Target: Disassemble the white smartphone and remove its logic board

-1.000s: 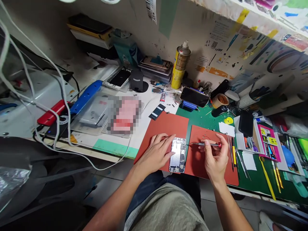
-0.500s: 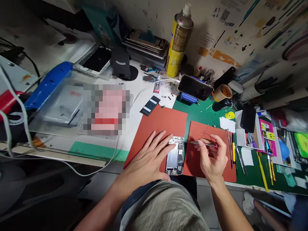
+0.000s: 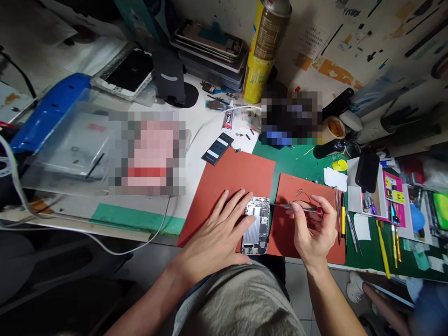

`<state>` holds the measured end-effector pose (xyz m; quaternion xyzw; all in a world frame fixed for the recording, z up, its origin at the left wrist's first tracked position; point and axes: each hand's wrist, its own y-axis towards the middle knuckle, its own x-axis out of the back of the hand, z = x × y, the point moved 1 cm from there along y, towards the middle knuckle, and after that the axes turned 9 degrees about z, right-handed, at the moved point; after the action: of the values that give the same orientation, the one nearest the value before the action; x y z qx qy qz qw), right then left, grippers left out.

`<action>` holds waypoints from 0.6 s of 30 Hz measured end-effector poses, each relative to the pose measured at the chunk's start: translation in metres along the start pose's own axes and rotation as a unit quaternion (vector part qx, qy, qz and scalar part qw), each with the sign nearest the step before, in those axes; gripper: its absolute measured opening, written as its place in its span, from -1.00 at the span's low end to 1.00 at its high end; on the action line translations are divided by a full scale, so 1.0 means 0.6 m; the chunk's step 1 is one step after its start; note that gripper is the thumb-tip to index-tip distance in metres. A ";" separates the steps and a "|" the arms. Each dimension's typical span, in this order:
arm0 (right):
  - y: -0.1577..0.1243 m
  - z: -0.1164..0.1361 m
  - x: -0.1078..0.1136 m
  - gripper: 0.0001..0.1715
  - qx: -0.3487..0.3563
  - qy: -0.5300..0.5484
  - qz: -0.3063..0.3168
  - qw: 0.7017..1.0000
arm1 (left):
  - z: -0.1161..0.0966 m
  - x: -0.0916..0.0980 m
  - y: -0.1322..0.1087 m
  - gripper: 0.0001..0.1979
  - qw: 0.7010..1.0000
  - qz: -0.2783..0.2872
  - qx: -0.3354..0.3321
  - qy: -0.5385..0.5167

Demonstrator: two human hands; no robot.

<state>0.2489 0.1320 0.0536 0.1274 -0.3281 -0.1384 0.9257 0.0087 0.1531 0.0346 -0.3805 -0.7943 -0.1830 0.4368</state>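
An opened smartphone [image 3: 256,228] lies on the left red mat, its circuit board and a bare silver bay exposed. My left hand [image 3: 222,228] rests flat with fingers spread, fingertips touching the phone's left side. In my right hand [image 3: 317,228] is a thin screwdriver [image 3: 308,209] with a red end cap, pinched between the fingers and lying nearly level. Its tip points left at the phone's upper right edge; I cannot tell whether it touches. A black phone battery [image 3: 217,148] lies beyond the mat's far edge.
The red mat [image 3: 238,172] adjoins a second red mat [image 3: 304,242]. Tweezers [image 3: 354,233] and a yellow tool [image 3: 383,249] lie at right, near a white parts box [image 3: 355,186]. A yellow spray can [image 3: 264,51] stands behind. A white cable [image 3: 119,253] hangs over the front-left edge.
The camera view has shifted slightly, so the bench's back sits higher in the picture. Both hands, the phone and the screwdriver keep almost the same places relative to each other.
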 end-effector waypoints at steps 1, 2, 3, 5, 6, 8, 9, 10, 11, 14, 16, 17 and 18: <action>0.000 -0.001 0.000 -0.55 -0.002 0.001 -0.001 1.000 | 0.000 0.001 0.003 -0.16 1.000 0.005 -0.002 0.002; 0.000 -0.002 0.001 -0.55 -0.003 0.001 -0.002 1.000 | 0.001 0.001 0.005 -0.16 1.000 0.010 -0.003 0.005; 0.000 -0.002 0.002 -0.54 -0.004 0.000 -0.002 1.000 | 0.000 0.001 0.008 -0.15 1.000 0.012 -0.003 0.009; -0.001 -0.003 0.003 -0.53 -0.005 -0.001 -0.001 1.000 | -0.003 0.001 0.010 -0.16 1.000 0.013 0.000 0.016; -0.002 -0.003 0.004 -0.53 -0.005 -0.001 0.000 1.000 | -0.005 -0.001 0.011 -0.16 1.000 0.010 0.002 0.019; -0.003 -0.002 0.004 -0.53 -0.004 0.001 0.002 1.000 | -0.010 -0.005 0.011 -0.14 1.000 0.004 0.004 0.025; -0.003 0.000 0.004 -0.53 -0.003 0.001 0.003 1.000 | -0.012 -0.009 0.010 -0.12 1.000 0.000 0.005 0.028; -0.003 0.002 0.004 -0.53 -0.001 0.001 0.004 1.000 | -0.015 -0.012 0.009 -0.10 1.000 -0.006 0.005 0.030; -0.002 0.004 0.004 -0.54 0.000 0.001 0.004 1.000 | -0.018 -0.016 0.008 -0.09 0.999 -0.012 0.006 0.032; 0.001 0.009 0.001 -0.55 0.004 0.006 0.008 1.000 | -0.026 -0.027 0.007 -0.09 0.999 -0.029 0.019 0.036; 0.004 0.012 0.000 -0.56 0.000 0.010 0.009 1.000 | -0.030 -0.033 0.008 -0.10 0.998 -0.037 0.027 0.035; 0.005 0.013 0.000 -0.56 -0.002 0.012 0.009 1.000 | -0.031 -0.034 0.008 -0.11 0.998 -0.038 0.029 0.033; 0.006 0.013 0.000 -0.56 -0.003 0.014 0.008 1.000 | -0.032 -0.035 0.009 -0.11 0.998 -0.039 0.029 0.032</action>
<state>0.2443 0.1342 0.0606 0.1237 -0.3157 -0.1299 0.9318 0.0306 0.1351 0.0273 -0.3302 -0.7994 -0.1886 0.4651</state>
